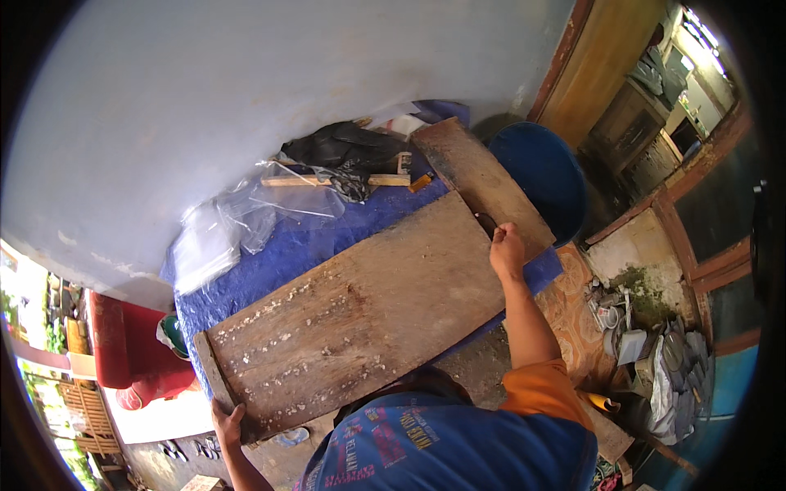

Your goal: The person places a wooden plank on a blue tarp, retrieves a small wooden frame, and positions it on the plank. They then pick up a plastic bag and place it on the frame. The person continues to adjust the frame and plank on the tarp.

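In the head view, a long wooden board [352, 303] lies slantwise over a blue tarp [286, 245], in front of the person, its lower edge close to their body. Its face is worn brown, smoother and plainer toward the right end; the left half is strewn with whitish flecks in rough rows, with darker reddish-brown stains near the middle. A narrow wooden batten [214, 368] runs across its left end. Beyond the right end, a shorter board [491, 176] sits at an angle to it, brown with a darkened upper end. The left hand [229, 420] is at the lower left corner, its thumb apart from the other fingers beside the batten; how tightly they close there I cannot tell. The right hand [508, 248] is at the right end, fingers curled together beside a dark curved piece [486, 222] near the seam between the boards; whether they pinch it I cannot tell. Farther back on the tarp lie clear plastic sheeting [209, 245], a black plastic bag [340, 151] and a pale wooden strip [327, 179]. A round blue tub [536, 168] stands just beyond the shorter board.
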The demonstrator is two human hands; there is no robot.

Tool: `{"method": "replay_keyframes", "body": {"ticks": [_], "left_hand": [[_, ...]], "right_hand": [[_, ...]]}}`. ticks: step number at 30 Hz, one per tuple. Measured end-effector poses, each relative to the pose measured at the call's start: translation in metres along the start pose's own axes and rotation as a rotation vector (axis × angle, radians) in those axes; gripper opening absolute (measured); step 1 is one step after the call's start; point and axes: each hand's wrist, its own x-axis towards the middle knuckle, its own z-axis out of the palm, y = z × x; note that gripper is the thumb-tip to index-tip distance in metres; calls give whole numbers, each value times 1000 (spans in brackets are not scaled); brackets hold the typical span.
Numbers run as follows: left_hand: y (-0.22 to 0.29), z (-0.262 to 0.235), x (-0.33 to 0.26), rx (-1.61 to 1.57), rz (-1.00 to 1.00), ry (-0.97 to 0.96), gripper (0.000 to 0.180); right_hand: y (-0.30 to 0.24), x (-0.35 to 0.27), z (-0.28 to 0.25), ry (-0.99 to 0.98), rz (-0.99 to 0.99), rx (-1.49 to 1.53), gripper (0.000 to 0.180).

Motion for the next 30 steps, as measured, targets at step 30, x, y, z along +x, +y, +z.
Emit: {"method": "replay_keyframes", "body": {"ticks": [30], "left_hand": [[-24, 7, 16, -101, 83, 19, 88]], "right_hand": [[-3, -29, -14, -33, 51, 175, 17]]}}
